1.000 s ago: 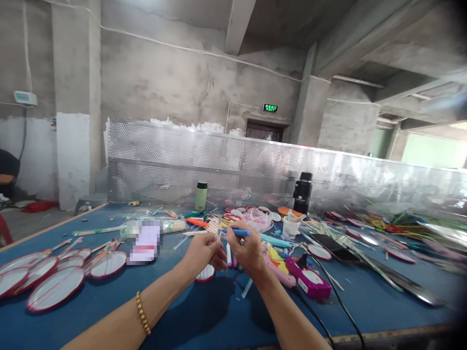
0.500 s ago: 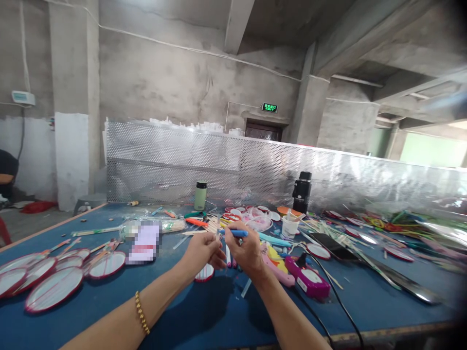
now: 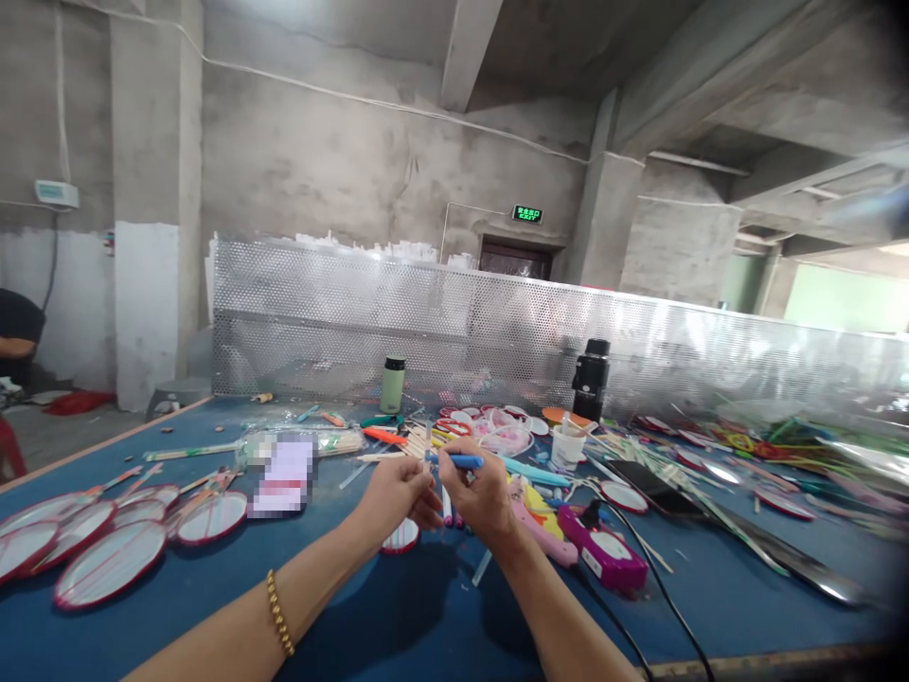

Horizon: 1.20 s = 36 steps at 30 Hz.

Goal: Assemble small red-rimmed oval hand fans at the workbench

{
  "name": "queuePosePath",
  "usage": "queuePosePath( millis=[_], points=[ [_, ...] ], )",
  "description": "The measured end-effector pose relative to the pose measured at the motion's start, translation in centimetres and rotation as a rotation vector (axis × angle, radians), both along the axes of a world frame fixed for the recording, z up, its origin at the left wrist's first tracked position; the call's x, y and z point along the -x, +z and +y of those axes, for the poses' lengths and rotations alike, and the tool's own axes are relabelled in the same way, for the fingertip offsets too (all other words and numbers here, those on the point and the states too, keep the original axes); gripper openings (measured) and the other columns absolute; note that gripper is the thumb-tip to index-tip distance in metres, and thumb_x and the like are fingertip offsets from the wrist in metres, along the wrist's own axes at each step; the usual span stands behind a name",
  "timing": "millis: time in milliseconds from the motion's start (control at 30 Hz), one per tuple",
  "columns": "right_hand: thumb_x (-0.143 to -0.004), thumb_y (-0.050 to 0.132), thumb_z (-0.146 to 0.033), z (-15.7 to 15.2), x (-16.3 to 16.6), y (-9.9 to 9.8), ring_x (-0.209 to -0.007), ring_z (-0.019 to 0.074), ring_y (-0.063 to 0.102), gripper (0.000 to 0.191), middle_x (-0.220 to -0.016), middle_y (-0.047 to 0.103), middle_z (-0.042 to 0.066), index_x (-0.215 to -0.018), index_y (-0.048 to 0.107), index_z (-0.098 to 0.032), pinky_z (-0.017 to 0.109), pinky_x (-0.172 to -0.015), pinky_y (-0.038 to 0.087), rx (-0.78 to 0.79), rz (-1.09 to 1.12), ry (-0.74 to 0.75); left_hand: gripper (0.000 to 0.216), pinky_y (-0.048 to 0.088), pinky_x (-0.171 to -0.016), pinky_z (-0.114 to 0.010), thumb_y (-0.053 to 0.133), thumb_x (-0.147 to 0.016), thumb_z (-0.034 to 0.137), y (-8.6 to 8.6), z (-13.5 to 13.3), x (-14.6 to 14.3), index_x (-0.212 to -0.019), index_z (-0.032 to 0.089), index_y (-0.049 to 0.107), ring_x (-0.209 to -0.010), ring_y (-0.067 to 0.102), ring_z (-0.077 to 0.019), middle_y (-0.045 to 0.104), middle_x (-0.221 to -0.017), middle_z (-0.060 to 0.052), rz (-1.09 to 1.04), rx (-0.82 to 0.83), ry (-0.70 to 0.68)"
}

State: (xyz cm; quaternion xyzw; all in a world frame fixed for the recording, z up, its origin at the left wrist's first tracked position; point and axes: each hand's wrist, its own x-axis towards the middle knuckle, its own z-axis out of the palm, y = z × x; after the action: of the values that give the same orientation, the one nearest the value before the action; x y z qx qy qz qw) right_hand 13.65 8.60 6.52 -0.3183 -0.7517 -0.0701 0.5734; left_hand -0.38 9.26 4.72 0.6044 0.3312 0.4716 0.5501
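Above the middle of the blue table, my left hand [image 3: 399,489] pinches a narrow pale strip [image 3: 428,437] that stands upright from its fingertips. My right hand [image 3: 481,490] is closed round a blue pen [image 3: 464,462], its tip end pointing left at the strip. The two hands almost meet, and the exact contact between pen and strip is too small to make out. Below the left fingers lies a round white disc with a red rim [image 3: 401,537], partly covered. Pink and yellow pieces [image 3: 538,519] lie just right of my right wrist.
Red-rimmed oval paddles [image 3: 112,565] overlap at the left beside a phone-like panel [image 3: 282,476]. A green flask [image 3: 392,385], a black bottle [image 3: 591,381] and a white cup [image 3: 567,447] stand farther back. A purple box [image 3: 603,551] and black cables [image 3: 660,592] lie at the right.
The view has shifted slightly, so everything sits a little farther right and lower. Both hands keep nearly the same pose, with the pen still at the strip.
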Motion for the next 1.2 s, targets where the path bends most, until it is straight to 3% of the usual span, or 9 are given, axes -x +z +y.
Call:
queuePosePath(
  millis=[1200],
  points=[
    [-0.086,0.051,-0.023,0.01,0.07,-0.13,-0.053,0.0097,0.046,0.016,-0.062,0.055,-0.002,-0.072,0.057,-0.019,0.022,-0.053,0.037,0.020,0.010,0.015,0.016,0.051,-0.043,-0.026,0.059,-0.073,0.026,0.28,-0.31,0.00,-0.067,0.017,0.049,-0.046,0.067,-0.0185,0.067,-0.056,-0.004,-0.007,0.007,0.006]
  ],
)
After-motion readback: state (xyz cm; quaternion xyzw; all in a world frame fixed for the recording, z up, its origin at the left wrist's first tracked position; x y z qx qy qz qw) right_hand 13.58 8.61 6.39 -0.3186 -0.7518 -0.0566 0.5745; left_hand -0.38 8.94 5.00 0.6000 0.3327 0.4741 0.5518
